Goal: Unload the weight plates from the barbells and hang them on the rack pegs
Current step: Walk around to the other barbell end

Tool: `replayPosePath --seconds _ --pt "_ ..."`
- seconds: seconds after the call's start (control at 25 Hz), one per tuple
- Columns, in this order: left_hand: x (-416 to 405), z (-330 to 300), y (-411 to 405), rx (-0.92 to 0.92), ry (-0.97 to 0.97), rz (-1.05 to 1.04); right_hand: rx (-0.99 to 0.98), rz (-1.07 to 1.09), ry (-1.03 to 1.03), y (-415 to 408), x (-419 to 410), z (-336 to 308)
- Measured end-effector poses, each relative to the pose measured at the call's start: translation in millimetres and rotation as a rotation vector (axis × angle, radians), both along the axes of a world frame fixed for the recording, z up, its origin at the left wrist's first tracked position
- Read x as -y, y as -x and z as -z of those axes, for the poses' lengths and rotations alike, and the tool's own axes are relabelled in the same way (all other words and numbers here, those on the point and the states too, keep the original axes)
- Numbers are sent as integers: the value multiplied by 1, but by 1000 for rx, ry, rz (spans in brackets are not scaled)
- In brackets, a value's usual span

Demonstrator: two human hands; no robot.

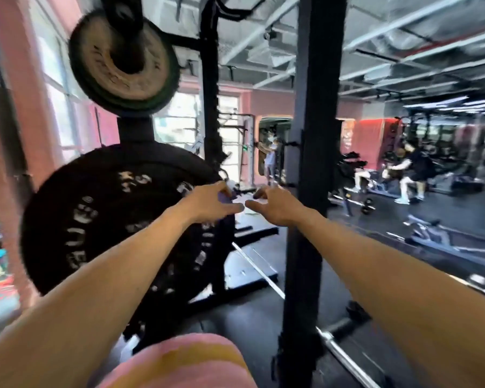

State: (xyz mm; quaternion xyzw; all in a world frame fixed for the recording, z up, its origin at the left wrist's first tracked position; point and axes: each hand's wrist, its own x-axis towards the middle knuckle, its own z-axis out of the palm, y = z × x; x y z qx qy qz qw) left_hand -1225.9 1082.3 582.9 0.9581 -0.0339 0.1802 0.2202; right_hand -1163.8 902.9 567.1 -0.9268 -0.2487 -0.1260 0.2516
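Observation:
A large black weight plate (101, 219) with white lettering hangs low on the rack at the left. Above it a smaller green-rimmed plate (123, 63) sits on a peg. My left hand (210, 203) reaches out in front of the big plate's right edge, fingers curled and apart, holding nothing that I can see. My right hand (275, 204) is level with it, just left of the black rack upright (311, 163), fingers spread and empty. A bare barbell (266, 278) lies on the floor, running under my right arm. The picture is blurred by motion.
A second rack post (210, 93) stands behind the plates. Windows and a pink wall are at the left. At the right, a person sits on a bench (412, 169), with dumbbells (367, 205) on the dark floor. Another person stands far back (269, 155).

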Motion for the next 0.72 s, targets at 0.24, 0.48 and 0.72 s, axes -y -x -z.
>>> replayPosePath --seconds 0.24,0.48,0.72 --pt "165 140 11 -322 36 306 -245 305 30 66 190 144" --pt "321 299 97 -663 71 491 -649 621 -44 247 362 321" --pt "449 440 220 -1099 37 537 -1070 860 -218 443 452 464"
